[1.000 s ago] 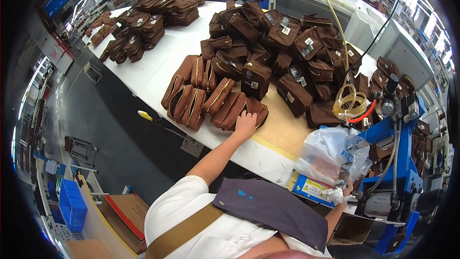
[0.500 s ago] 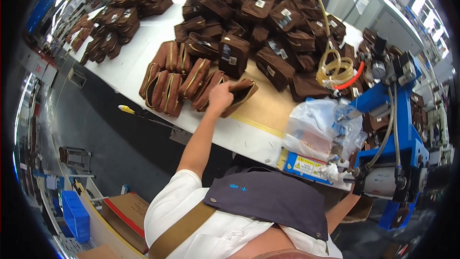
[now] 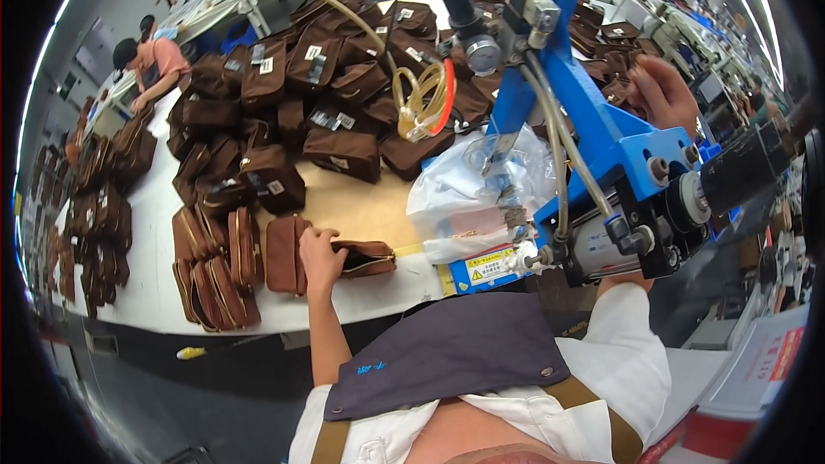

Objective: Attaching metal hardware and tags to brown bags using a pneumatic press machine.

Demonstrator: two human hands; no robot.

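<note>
My left hand point(image 3: 320, 259) is closed on the near end of a brown zip pouch point(image 3: 368, 261), which lies on the table with its zipped mouth gaping. Right beside that hand stands another brown pouch point(image 3: 286, 253), upright. Past the blue press, my right hand point(image 3: 663, 96) is raised near dark brown bags on the right, its fingers loosely bent and nothing visible in them. The press hides part of my right forearm. Several reddish-brown pouches point(image 3: 215, 292) stand in a cluster to the left.
A blue pneumatic press point(image 3: 567, 94) with hoses rises at the right. Before it sits a clear plastic bag point(image 3: 438, 206). Dark brown bags point(image 3: 314, 64) are heaped at the back, with more stacks point(image 3: 103, 215) at far left. A co-worker point(image 3: 163, 64) is at the far left.
My view has swung to the right. My right hand has come up into sight beyond the press, while my left stays at the gaping pouch.
</note>
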